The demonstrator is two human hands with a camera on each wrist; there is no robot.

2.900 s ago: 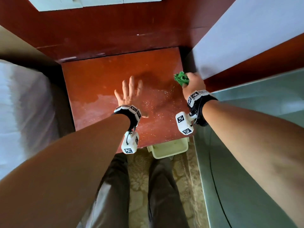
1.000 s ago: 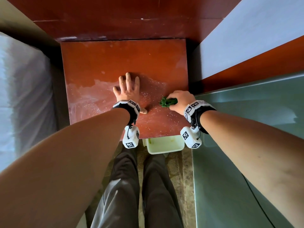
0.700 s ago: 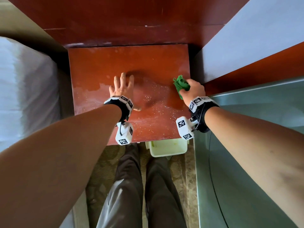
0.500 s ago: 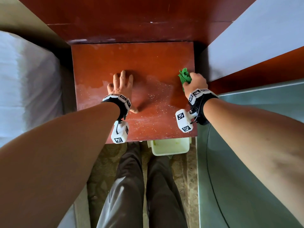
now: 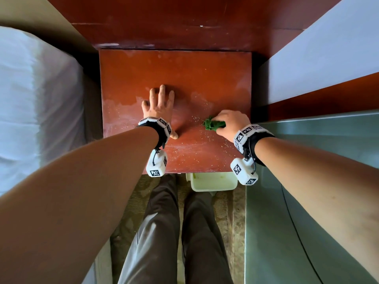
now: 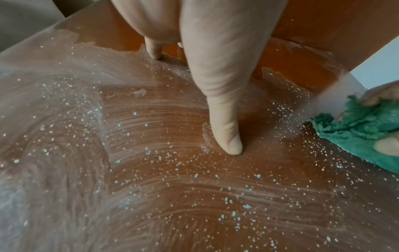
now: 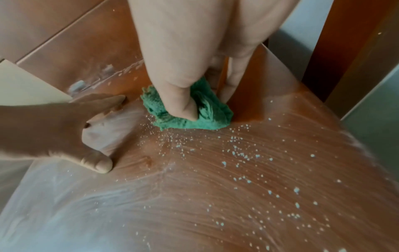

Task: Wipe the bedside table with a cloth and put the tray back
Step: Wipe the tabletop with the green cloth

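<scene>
The bench [image 5: 184,74] is braced by the flat, spread left hand [image 5: 159,105]. The tray [image 5: 212,182] is left on the floor below. The bunched cloth [image 7: 187,112], gripped by the right hand [image 5: 231,124], may scatter crumbs [image 7: 241,155] into the tray.

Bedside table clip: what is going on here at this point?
A person is wiping the bedside table. The right hand grips a bunched green cloth pressed on the tabletop, right of the left hand, which rests flat on the wood with straight fingers. White crumbs and dusty smears cover the near part of the top; the far part looks cleaner. A pale tray sits on the floor by the table's front edge, not yet put back.
</scene>
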